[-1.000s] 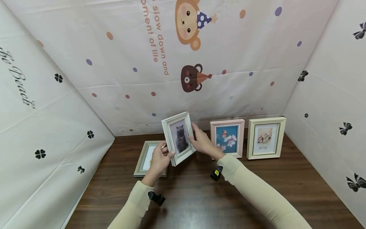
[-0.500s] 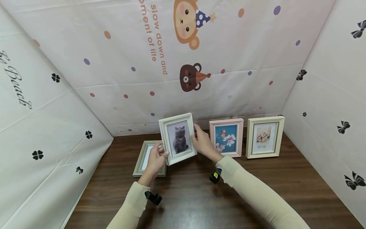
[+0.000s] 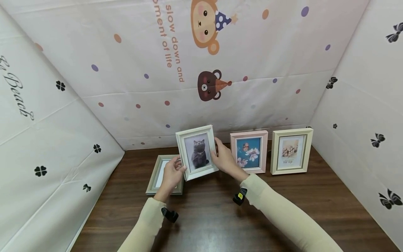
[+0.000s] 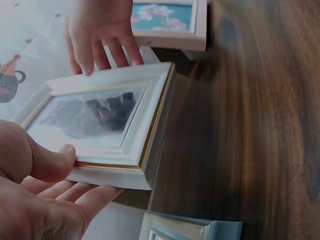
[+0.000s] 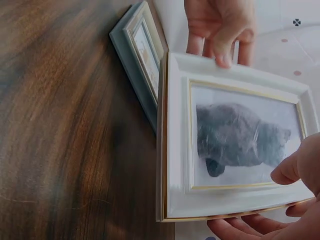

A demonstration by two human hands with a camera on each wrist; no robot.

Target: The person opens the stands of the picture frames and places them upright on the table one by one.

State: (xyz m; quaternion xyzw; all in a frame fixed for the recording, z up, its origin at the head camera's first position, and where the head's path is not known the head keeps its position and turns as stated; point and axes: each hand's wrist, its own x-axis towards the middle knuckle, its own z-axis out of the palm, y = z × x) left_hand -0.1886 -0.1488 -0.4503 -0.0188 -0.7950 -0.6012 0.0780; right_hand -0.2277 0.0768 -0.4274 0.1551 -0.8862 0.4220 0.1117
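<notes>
A white picture frame (image 3: 197,171) with a grey cat photo is held between both hands, tilted, above the back of the wooden table. My left hand (image 3: 171,176) grips its left edge, thumb on the front and fingers behind, as the left wrist view shows. On the opposite edge, my right hand (image 3: 225,158) holds it the same way, the thumb lying over the front in the right wrist view. Behind the left hand a grey-green picture frame (image 3: 153,182) lies on the table, partly covered by that hand and the white frame.
A pink picture frame (image 3: 265,154) with a blossom photo stands upright right of the hands. Farther right stands a cream picture frame (image 3: 275,154). Printed cloth (image 3: 252,105) walls off the back and both sides of the brown wooden table (image 3: 214,224).
The white frame has turned to face the head camera more squarely and sits less tilted. Both hands have kept their grip on it. The other frames have stayed in place.
</notes>
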